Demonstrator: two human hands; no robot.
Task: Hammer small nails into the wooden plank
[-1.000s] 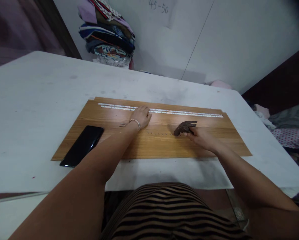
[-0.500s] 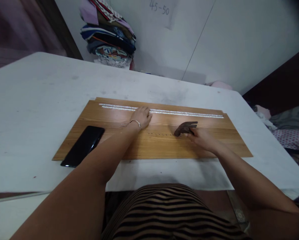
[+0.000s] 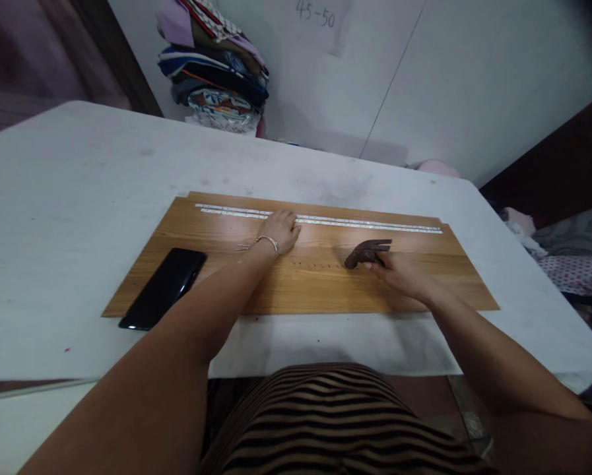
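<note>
A long wooden board (image 3: 216,264) lies flat in front of me. My left hand (image 3: 280,229) rests palm down on it with the fingers laid out flat, covering part of two narrow white strips (image 3: 369,225) with small markings. In my right hand (image 3: 399,272) is a dark claw hammer (image 3: 365,253), gripped close to its head. The hammer's face is at the right end of a row of small nails (image 3: 315,265) on the board; whether it touches the last one I cannot tell. A few loose nails (image 3: 243,247) lie left of my left wrist.
A black phone (image 3: 164,288) lies over the board's left front edge. The white table (image 3: 78,198) extends around the board. Folded clothes (image 3: 216,72) are stacked against the wall behind, and a paper (image 3: 320,23) with handwritten numbers hangs there.
</note>
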